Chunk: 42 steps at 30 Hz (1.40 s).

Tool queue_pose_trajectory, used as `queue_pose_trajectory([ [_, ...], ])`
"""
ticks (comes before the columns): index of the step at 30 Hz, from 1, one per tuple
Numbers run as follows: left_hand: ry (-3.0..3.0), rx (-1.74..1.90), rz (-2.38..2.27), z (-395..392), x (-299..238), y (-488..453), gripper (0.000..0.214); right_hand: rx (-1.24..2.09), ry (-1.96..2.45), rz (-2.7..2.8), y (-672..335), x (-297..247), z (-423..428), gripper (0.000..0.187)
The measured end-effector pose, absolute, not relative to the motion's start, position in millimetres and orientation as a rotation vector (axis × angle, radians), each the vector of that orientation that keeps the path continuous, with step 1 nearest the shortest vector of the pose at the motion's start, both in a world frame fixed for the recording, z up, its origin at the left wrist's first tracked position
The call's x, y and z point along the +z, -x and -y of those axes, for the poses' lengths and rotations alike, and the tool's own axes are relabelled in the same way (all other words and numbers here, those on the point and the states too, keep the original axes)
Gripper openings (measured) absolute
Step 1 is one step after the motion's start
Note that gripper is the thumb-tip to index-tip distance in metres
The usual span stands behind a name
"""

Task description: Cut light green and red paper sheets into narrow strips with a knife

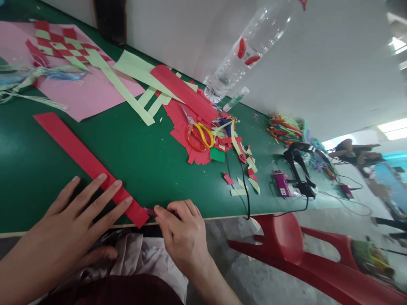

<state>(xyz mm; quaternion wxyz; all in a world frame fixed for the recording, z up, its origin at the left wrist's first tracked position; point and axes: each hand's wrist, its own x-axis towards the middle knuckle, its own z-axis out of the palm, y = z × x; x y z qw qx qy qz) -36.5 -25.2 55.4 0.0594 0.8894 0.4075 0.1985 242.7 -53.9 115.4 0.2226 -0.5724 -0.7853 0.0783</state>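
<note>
A long red paper strip (79, 154) lies slanted on the green table (152, 169), its near end at the front edge. My left hand (73, 220) lies flat with fingers spread, pressing the strip's near part. My right hand (181, 231) is curled at the strip's end, its fingertips pinched on a small dark red thing (149, 210) that I cannot name.
Orange-and-yellow scissors (199, 133) rest on a heap of red and pale-green paper scraps. A woven red-green piece (66, 44) lies on pink paper at far left. A clear bottle (244, 53), glue stick (235, 99), coloured sticks (282, 129), headset and cable are to the right. A red chair (286, 245) stands beside me.
</note>
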Motion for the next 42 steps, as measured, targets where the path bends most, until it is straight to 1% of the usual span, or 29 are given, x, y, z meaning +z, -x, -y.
queue_pose_trajectory([
  [6,-2.705,0.587,-1.24,25,54,37,0.085,0.202,1.601,2.152,-243,114,54,0.02],
  [13,-2.692,0.601,-1.241,26,53,38,0.089,0.218,1.6,2.164,-238,114,51,0.02],
  [18,-2.688,0.604,-1.246,25,55,37,0.088,0.217,1.605,2.136,-239,114,50,0.02],
  [24,-2.658,0.604,-1.231,26,55,41,0.094,0.288,1.57,2.16,-248,114,54,0.02],
  [30,-2.643,0.628,-1.243,30,51,41,0.082,0.262,1.605,2.178,-241,115,58,0.019],
  [34,-2.643,0.632,-1.238,31,51,40,0.078,0.218,1.616,2.151,-237,114,61,0.019],
  [42,-2.627,0.658,-1.232,30,55,39,0.077,0.191,1.602,2.14,-239,115,59,0.02],
])
